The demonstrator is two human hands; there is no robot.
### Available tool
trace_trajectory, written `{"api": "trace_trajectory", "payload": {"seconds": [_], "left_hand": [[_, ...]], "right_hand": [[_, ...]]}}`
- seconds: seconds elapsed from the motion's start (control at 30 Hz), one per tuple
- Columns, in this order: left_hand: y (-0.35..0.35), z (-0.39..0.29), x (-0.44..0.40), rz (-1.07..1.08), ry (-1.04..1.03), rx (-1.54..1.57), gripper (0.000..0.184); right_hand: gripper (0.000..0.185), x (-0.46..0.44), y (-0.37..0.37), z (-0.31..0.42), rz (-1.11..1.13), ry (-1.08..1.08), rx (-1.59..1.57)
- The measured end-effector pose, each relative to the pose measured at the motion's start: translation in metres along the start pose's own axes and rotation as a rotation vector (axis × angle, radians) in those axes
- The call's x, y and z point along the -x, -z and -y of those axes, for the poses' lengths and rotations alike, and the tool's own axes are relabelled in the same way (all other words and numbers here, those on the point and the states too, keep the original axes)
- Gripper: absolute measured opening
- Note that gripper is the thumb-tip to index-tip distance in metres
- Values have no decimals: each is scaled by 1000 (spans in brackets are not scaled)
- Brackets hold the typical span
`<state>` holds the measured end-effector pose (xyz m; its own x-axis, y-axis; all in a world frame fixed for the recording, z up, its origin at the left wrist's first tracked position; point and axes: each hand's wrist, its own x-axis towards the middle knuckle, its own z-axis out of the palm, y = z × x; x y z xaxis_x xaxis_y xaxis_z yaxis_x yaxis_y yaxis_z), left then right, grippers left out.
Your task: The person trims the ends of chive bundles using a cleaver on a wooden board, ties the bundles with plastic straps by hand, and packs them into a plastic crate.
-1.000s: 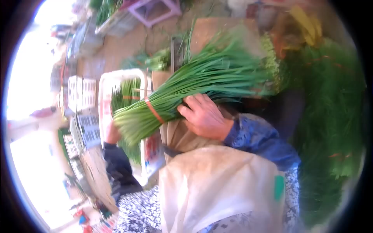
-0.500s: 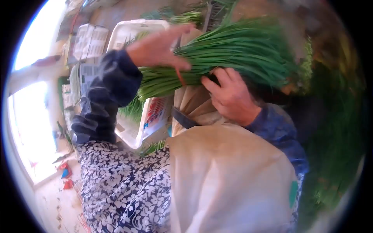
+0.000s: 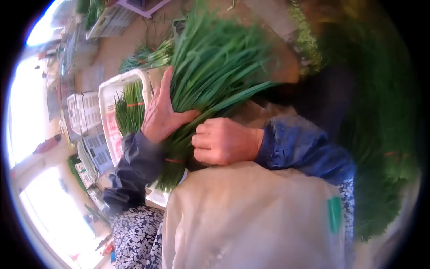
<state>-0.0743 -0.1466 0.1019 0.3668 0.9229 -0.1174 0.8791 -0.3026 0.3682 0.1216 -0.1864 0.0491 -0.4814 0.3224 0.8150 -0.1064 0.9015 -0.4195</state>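
A large bunch of green chives (image 3: pixel 210 67) lies tilted across my lap, leaf ends up and to the right. A red band (image 3: pixel 174 160) goes round its lower stalks. My left hand (image 3: pixel 162 114) grips the bunch from the left side, thumb across the leaves and fingers along the edge. Against the bunch's right side, my right hand (image 3: pixel 224 141) is closed in a fist with the knuckles up. Whatever that fist may hold is hidden beneath the curled fingers.
A white plastic basket (image 3: pixel 104 96) at the left holds banded chives (image 3: pixel 132 104). Behind it more greens (image 3: pixel 152 57) lie on the brown floor. White crates (image 3: pixel 85 112) stand farther left. A dark mass of greens (image 3: pixel 380 148) fills the right side. A beige apron (image 3: pixel 251 210) covers my lap.
My left hand has come down from its raised, spread position onto the bunch. The right hand has curled into a fist. The bunch has swung more upright, and the view has shifted.
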Motion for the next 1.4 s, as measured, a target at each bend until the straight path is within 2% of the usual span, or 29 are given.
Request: {"api": "trace_trajectory", "payload": {"seconds": [0.03,0.1,0.13,0.17,0.23,0.27,0.33,0.37,0.5,0.57,0.7,0.73,0.83,0.87,0.9,0.93,0.97,1.03,1.07,1.1,1.2,1.23,1.3,1.33,1.4], "left_hand": [[2,-1,-2,-3,-9,-14,102],[9,5,-5,0,331,703,100],[15,5,-3,-68,374,858,99],[17,16,5,-145,336,926,93],[22,21,16,-334,276,944,84],[25,23,22,-351,294,935,84],[28,24,34,-444,357,1010,77],[26,29,37,-457,373,1005,77],[22,40,45,-570,378,1015,77],[23,35,45,-539,370,1012,78],[19,27,41,-526,319,972,81],[17,25,41,-518,323,941,82],[17,13,36,-437,371,941,82],[18,9,38,-443,366,947,82],[18,4,42,-390,421,709,83],[16,0,42,-335,474,474,84],[12,-5,39,-324,473,491,84],[4,-15,38,-324,117,69,88],[0,-10,40,-277,77,30,92],[-2,-4,41,-271,79,32,92],[3,10,41,-241,258,537,97],[4,11,43,-233,258,530,97],[2,14,48,-350,315,812,100],[1,15,50,-373,311,831,101],[2,8,51,-382,309,781,100]], "right_hand": [[14,-3,2,-1,-11,8,9],[14,-14,2,-7,12,29,8],[16,-23,2,-14,-8,-20,148],[28,-21,-4,-21,28,-220,307],[42,-9,-7,-33,113,-466,267],[42,-6,-6,-31,117,-453,246],[55,-4,-4,-20,323,-525,170],[55,-2,-5,-18,330,-515,154],[52,5,-9,-11,291,-501,174],[44,12,-7,-10,253,-518,122],[40,3,0,-20,217,-531,84],[35,-16,4,-23,162,-401,209],[26,-37,3,-18,174,-208,329],[28,-30,0,-16,364,-358,248],[31,-26,1,-16,555,-502,172],[27,-25,3,-17,621,-624,78],[27,-26,3,-19,631,-640,82],[23,-30,-1,-28,408,-329,263],[25,-30,-2,-32,404,-341,240],[25,-25,-2,-28,405,-345,236],[36,-14,3,-6,386,-587,159],[36,-8,6,3,378,-591,154],[36,6,11,14,410,-624,119],[36,9,11,12,351,-602,118],[33,-3,15,5,371,-543,126]]}}
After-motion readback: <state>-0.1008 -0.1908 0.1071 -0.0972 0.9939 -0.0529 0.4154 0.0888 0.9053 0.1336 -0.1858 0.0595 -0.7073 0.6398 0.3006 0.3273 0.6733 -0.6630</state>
